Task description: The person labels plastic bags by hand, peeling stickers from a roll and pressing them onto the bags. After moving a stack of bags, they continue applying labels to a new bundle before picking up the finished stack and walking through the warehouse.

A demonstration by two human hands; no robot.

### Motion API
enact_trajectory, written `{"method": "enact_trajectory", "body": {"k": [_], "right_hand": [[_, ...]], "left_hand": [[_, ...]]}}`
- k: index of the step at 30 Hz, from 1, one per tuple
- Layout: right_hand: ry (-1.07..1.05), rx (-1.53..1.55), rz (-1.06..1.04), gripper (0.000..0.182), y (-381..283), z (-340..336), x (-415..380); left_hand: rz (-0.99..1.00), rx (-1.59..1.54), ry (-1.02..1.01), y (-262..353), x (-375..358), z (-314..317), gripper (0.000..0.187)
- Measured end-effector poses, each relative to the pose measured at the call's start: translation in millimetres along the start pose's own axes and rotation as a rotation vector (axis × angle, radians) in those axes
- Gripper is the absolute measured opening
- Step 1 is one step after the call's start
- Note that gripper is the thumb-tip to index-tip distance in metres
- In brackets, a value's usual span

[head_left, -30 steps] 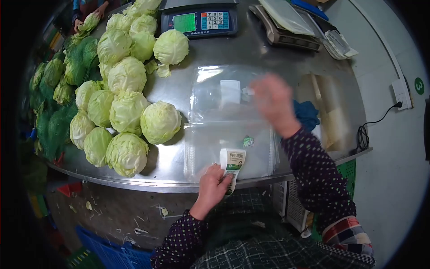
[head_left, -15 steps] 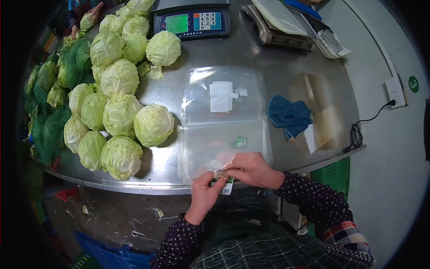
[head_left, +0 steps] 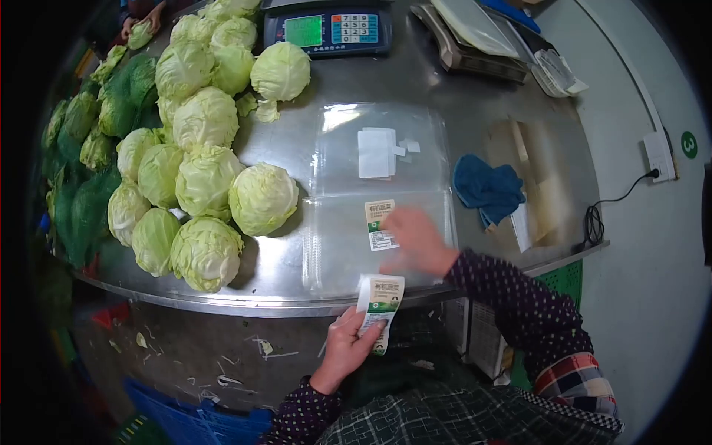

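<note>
My left hand (head_left: 348, 347) is closed on a strip of printed labels (head_left: 383, 300) at the table's front edge. My right hand (head_left: 417, 239), blurred by motion, is over the clear plastic bags (head_left: 334, 256). Its fingers touch or hover at the right side of a single printed label (head_left: 381, 222), which lies on the front bag. Whether they grip it cannot be made out. Small blank white papers (head_left: 377, 153) rest on the rear bag.
Many cabbages (head_left: 205, 185) are piled at the left, some in green nets (head_left: 133, 93). A scale (head_left: 326, 33) stands at the back, a blue cloth (head_left: 486, 189) to the right. Another person's hands (head_left: 142, 28) hold a cabbage at the far left.
My hands have come apart. The right one has moved forward over the bags, and a printed label now shows on the front bag. More of the label strip is visible in my left hand.
</note>
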State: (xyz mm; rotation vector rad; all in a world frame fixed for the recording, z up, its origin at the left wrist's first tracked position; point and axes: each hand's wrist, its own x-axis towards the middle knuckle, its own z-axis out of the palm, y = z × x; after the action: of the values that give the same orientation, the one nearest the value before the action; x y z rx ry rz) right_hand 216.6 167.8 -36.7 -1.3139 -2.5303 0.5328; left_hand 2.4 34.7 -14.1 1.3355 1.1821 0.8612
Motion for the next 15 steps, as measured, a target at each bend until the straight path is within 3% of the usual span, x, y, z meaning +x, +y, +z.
{"method": "enact_trajectory", "body": {"k": [1,3,5,7,8,10,12,15], "right_hand": [[-0.037,-0.012,-0.031,0.041,-12.9,3.8,-9.4],[-0.044,0.031,0.002,0.033,-10.9,5.5,-10.1],[-0.061,0.12,0.067,0.015,-9.8,3.9,-8.3],[-0.083,0.132,0.052,0.014,-1.0,7.2,-5.7],[-0.113,0.144,0.041,0.014,1.2,4.5,-2.6],[-0.261,0.163,0.147,0.019,10.1,-11.8,12.5],[0.47,0.556,0.131,0.01,54.0,-30.1,46.8],[0.624,0.447,0.283,0.018,-7.9,-152.4,58.6]], "left_hand": [[-0.027,-0.012,-0.097,-1.8,-0.6,1.7,0.02],[0.002,0.038,-0.286,3.8,1.0,5.7,0.019],[0.082,0.107,-0.266,5.9,15.9,4.7,0.017],[0.186,0.265,-0.216,2.3,39.9,0.1,0.012],[0.334,0.271,-0.132,0.8,56.2,0.2,0.012],[0.26,0.295,-0.12,-25.9,65.1,4.7,0.013],[0.168,0.29,-0.122,-23.9,65.7,5.4,0.016],[-0.06,0.24,-0.143,-9.5,61.8,0.2,0.022]]}}
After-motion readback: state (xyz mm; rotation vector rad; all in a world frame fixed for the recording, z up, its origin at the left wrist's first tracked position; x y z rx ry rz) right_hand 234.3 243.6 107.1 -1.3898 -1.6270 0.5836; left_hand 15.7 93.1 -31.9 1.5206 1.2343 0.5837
